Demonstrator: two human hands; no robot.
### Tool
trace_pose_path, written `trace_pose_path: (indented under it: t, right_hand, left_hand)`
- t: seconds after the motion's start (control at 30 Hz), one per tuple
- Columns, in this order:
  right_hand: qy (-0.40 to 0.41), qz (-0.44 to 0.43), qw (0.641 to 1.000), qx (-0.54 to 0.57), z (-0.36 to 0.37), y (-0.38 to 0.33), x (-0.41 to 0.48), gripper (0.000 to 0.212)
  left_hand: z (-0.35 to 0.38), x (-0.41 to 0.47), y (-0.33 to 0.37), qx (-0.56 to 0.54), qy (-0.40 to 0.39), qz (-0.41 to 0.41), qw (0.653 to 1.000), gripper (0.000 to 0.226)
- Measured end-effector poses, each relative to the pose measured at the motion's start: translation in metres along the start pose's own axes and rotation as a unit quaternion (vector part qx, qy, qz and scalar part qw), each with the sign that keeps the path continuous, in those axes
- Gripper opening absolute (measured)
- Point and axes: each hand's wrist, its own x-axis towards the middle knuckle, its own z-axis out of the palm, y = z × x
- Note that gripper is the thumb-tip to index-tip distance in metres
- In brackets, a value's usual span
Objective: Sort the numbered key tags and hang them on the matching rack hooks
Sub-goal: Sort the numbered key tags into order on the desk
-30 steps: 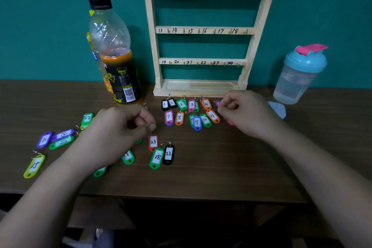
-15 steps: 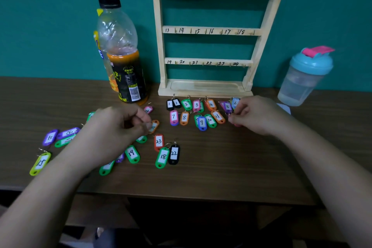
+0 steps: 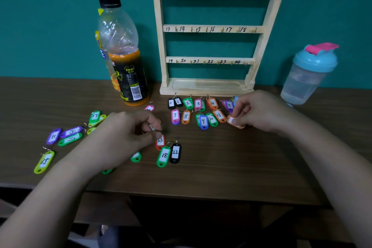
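Observation:
A wooden rack (image 3: 213,29) with numbered hooks, all bare, stands against the teal wall. Coloured numbered key tags lie in rows before its base, such as tag 7 (image 3: 175,116) and tag 9 (image 3: 203,121). Loose tags lie at the left, such as tag 15 (image 3: 44,161). My left hand (image 3: 124,137) pinches the ring of the red tag 23 (image 3: 160,142), beside green tag 18 (image 3: 164,156) and black tag 22 (image 3: 175,152). My right hand (image 3: 259,111) holds an orange tag (image 3: 233,122) on the table at the right end of the rows.
A half-full orange drink bottle (image 3: 124,62) stands left of the rack. A clear shaker bottle (image 3: 308,74) with a blue lid stands at the right. The wooden table (image 3: 221,167) ends at its front edge near my forearms.
My left hand has shifted right onto tag 23, covering the orange and green tags beside it. My right hand has pulled an orange tag into view at the right end of the rows.

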Motion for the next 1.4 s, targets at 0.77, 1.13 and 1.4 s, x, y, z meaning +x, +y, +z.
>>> trace_pose_path:
  t: [0.77,1.13,1.4]
  right_hand:
    - [0.003,-0.109,0.987,0.117,0.095,-0.122,0.012,0.018]
    - [0.057,-0.145,0.984,0.090,0.102,-0.128,0.009,0.009]
    - [0.036,-0.211,0.973,0.088,0.110,-0.137,-0.006,0.009]
  left_hand:
    - [-0.045,-0.013,-0.046,0.069,0.037,-0.147,0.986,0.007]
    - [-0.049,-0.018,-0.049,0.073,-0.024,-0.144,0.987,0.011]
    - [-0.034,-0.013,-0.039,0.142,-0.052,-0.132,0.980,0.013]
